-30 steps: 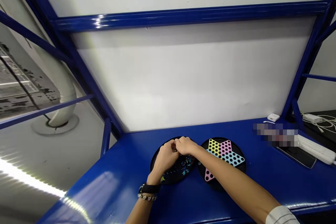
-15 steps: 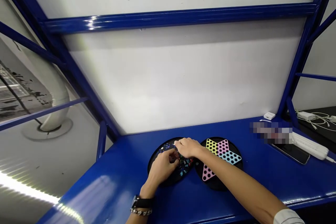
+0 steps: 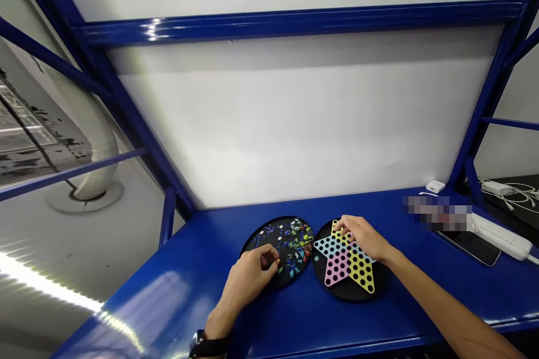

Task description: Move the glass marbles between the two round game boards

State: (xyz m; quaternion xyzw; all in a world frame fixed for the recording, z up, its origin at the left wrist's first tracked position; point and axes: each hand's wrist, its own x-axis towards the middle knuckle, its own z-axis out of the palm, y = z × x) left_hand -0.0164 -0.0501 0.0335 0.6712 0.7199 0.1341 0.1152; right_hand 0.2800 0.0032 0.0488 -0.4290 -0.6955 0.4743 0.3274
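Observation:
A round black tray (image 3: 270, 240) holds many coloured glass marbles (image 3: 301, 244), heaped on its right side, with blue ones and a few white ones toward the left. My left hand (image 3: 252, 270) is over the tray's front, thumb and fingertips pinched together near the marbles; whatever is between them is too small to tell. To the right, a star-shaped game board (image 3: 339, 265) with yellow, pink and light blue sections and black holes lies on a round black base (image 3: 381, 279). Over its upper part is my right hand (image 3: 365, 237), fingers bent and closed at the tips, their contents hidden.
Both round pieces rest on a blue table (image 3: 202, 269) against a white panel (image 3: 295, 123) framed in blue metal. At the right lie a phone (image 3: 467, 247), a white power strip (image 3: 503, 235), a small white case (image 3: 435, 186) and white cables (image 3: 516, 193).
My right hand has moved right from the marble tray to the star board, uncovering the marbles. My left hand stays at the tray, slightly lower. The view has shifted a little.

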